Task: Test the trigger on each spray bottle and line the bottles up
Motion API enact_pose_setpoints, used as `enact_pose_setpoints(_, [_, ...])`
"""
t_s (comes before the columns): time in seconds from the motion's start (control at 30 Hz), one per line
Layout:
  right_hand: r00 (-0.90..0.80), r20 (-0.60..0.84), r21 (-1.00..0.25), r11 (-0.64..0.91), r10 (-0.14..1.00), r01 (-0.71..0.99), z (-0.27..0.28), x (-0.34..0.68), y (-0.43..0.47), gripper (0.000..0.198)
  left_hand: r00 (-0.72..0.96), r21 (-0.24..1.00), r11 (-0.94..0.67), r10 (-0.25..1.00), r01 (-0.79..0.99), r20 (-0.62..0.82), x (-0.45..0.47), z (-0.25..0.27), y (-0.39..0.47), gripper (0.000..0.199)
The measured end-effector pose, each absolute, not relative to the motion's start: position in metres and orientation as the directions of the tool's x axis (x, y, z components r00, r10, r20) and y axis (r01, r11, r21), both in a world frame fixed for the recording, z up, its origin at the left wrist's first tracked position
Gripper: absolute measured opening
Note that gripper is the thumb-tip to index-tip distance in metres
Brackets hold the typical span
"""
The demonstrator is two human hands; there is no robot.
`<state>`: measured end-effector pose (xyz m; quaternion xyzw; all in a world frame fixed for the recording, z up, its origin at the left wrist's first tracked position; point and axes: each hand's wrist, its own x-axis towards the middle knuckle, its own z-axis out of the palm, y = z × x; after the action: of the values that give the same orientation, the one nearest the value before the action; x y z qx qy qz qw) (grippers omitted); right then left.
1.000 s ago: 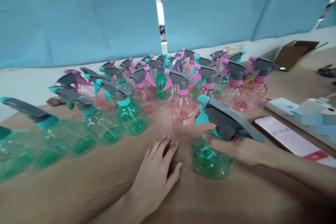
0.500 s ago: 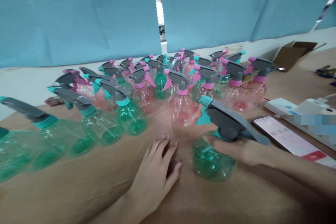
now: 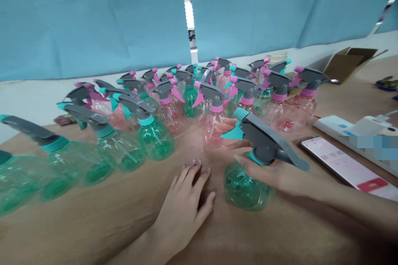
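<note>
My right hand (image 3: 264, 174) is around the neck of a green spray bottle (image 3: 244, 188) with a grey head and a teal trigger. The thumb lies across the near side, below the collar. Fingers reach past the far side behind the trigger, partly hidden. Whether the bottle's base touches the table cannot be made out. My left hand (image 3: 185, 203) lies palm down on the brown table (image 3: 130, 219), its fingers spread and holding nothing. Just beyond it stand a green spray bottle (image 3: 156, 138) and a pink spray bottle (image 3: 213, 126).
Several more pink and green spray bottles crowd the back and left. On the right are a phone (image 3: 338, 161) showing a timer, a white power strip (image 3: 332, 126), and an open cardboard box (image 3: 345, 64). A blue cloth (image 3: 93, 20) hangs behind.
My right hand and the green spray bottle have shifted slightly left and away from me. More of the right fingers shows past the trigger. My left hand stays put.
</note>
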<state>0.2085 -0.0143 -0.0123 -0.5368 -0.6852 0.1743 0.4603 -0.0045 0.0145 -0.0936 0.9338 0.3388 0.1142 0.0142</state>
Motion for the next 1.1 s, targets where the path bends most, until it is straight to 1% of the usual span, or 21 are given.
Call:
enact_pose_setpoints(0.07, [0.010, 0.413, -0.737, 0.328, 0.911, 0.591, -0.012, 0.207, -0.016, 0.009, 0.741, 0.105, -0.768, 0.638, 0.631, 0.209, -0.004, -0.094, 0.014, 0.041])
enact_pose_setpoints(0.13, [0.026, 0.399, -0.737, 0.304, 0.917, 0.603, -0.013, 0.207, -0.017, 0.007, 0.741, 0.104, -0.766, 0.640, 0.634, 0.201, -0.004, -0.095, 0.014, 0.041])
enact_pose_setpoints(0.3, [-0.008, 0.377, -0.719, 0.298, 0.926, 0.628, -0.018, 0.209, -0.018, 0.006, 0.747, 0.098, -0.768, 0.639, 0.633, 0.184, -0.004, -0.094, 0.014, 0.041])
enact_pose_setpoints(0.5, [-0.001, 0.398, -0.732, 0.318, 0.918, 0.602, -0.017, 0.208, -0.016, 0.007, 0.743, 0.099, -0.772, 0.633, 0.628, 0.219, -0.005, -0.094, 0.015, 0.040])
enact_pose_setpoints(0.57, [-0.016, 0.411, -0.731, 0.340, 0.912, 0.592, -0.018, 0.209, -0.015, 0.006, 0.743, 0.098, -0.771, 0.634, 0.629, 0.215, -0.005, -0.095, 0.015, 0.039])
enact_pose_setpoints(0.7, [0.006, 0.445, -0.721, 0.354, 0.895, 0.596, -0.022, 0.210, -0.015, 0.009, 0.745, 0.100, -0.767, 0.640, 0.634, 0.188, -0.004, -0.094, 0.015, 0.041])
enact_pose_setpoints(0.77, [-0.012, 0.442, -0.716, 0.361, 0.897, 0.598, -0.021, 0.209, -0.015, 0.008, 0.746, 0.100, -0.765, 0.642, 0.636, 0.177, -0.005, -0.094, 0.015, 0.041])
enact_pose_setpoints(0.87, [-0.037, 0.418, -0.743, 0.365, 0.908, 0.561, -0.019, 0.209, -0.015, 0.006, 0.747, 0.096, -0.766, 0.642, 0.636, 0.173, -0.005, -0.094, 0.014, 0.041])
enact_pose_setpoints(0.97, [-0.022, 0.408, -0.761, 0.354, 0.912, 0.544, -0.017, 0.209, -0.016, 0.005, 0.746, 0.094, -0.768, 0.638, 0.633, 0.192, -0.005, -0.094, 0.014, 0.040])
enact_pose_setpoints(1.1, [0.006, 0.444, -0.738, 0.361, 0.896, 0.570, -0.017, 0.209, -0.017, 0.005, 0.747, 0.100, -0.769, 0.638, 0.631, 0.187, -0.004, -0.092, 0.014, 0.041])
